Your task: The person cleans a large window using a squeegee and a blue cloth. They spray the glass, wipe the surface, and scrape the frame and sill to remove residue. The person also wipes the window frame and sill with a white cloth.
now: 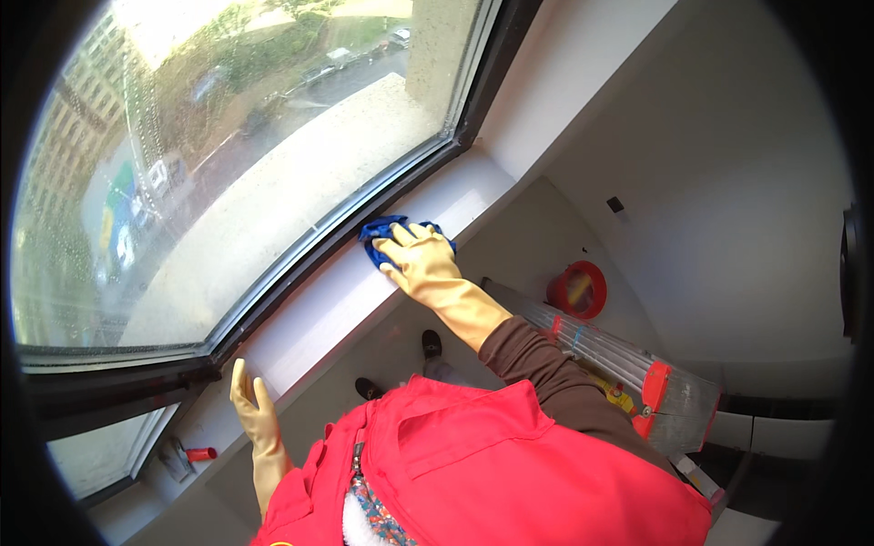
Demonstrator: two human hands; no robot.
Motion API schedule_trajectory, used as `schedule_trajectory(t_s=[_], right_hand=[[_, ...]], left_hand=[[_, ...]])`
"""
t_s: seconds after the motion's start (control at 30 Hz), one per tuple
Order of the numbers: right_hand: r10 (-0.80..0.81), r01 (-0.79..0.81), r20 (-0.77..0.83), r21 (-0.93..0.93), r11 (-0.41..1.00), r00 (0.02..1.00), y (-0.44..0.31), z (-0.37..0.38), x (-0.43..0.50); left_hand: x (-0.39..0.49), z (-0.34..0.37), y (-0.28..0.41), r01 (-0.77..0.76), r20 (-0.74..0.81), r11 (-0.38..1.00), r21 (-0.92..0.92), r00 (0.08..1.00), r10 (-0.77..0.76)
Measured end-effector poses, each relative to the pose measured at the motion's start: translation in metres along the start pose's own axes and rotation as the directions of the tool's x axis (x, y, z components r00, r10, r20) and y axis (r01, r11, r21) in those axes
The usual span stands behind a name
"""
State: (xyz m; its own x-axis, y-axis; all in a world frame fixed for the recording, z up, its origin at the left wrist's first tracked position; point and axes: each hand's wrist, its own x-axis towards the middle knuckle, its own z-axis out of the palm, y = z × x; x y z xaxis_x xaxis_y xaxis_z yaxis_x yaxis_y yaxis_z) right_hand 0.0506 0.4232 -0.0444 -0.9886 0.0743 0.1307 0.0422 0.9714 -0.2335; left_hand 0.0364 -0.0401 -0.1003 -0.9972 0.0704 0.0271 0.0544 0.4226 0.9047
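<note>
My right hand (422,263), in a long yellow rubber glove, presses a crumpled blue cloth (384,228) onto the white window sill (321,314). The cloth bunches out beyond the fingers, close to the dark window frame (355,225). Further left, my left hand (256,406) wears a matching glove. It is raised by the sill's inner edge, fingers apart and nothing in it. Droplets and streaks mark the large window pane (225,157) beside the sill.
A folded aluminium stepladder (614,355) stands at the right, close to my right arm. Behind it a red bucket (578,290) sits on the floor. On the sill at lower left lies a tool with a red handle (201,454). The white side wall (710,170) bounds the right.
</note>
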Motion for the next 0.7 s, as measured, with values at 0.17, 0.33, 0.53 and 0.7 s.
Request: schedule_trajectory(t_s=[0.17, 0.33, 0.53, 0.7], right_hand=[[0.526, -0.468, 0.185, -0.283, 0.837, 0.830, 0.084, -0.029, 0.043], [0.752, -0.680, 0.228, -0.324, 0.658, 0.618, 0.148, -0.045, 0.076], [0.720, -0.700, 0.226, -0.175, 0.693, 0.656, 0.173, -0.062, 0.038], [0.816, -0.856, 0.323, -0.031, 0.515, 0.479, 0.178, -0.103, -0.081]], left_hand=[[0.016, 0.024, 0.023, -0.118, 0.098, 0.992, 0.045, 0.989, 0.113], [0.012, 0.029, 0.035, -0.105, 0.096, 0.987, 0.123, 0.991, 0.094], [0.003, 0.029, 0.042, -0.115, 0.075, 0.985, 0.131, 0.992, 0.106], [-0.001, 0.021, 0.046, -0.197, 0.088, 0.966, 0.169, 0.979, 0.185]])
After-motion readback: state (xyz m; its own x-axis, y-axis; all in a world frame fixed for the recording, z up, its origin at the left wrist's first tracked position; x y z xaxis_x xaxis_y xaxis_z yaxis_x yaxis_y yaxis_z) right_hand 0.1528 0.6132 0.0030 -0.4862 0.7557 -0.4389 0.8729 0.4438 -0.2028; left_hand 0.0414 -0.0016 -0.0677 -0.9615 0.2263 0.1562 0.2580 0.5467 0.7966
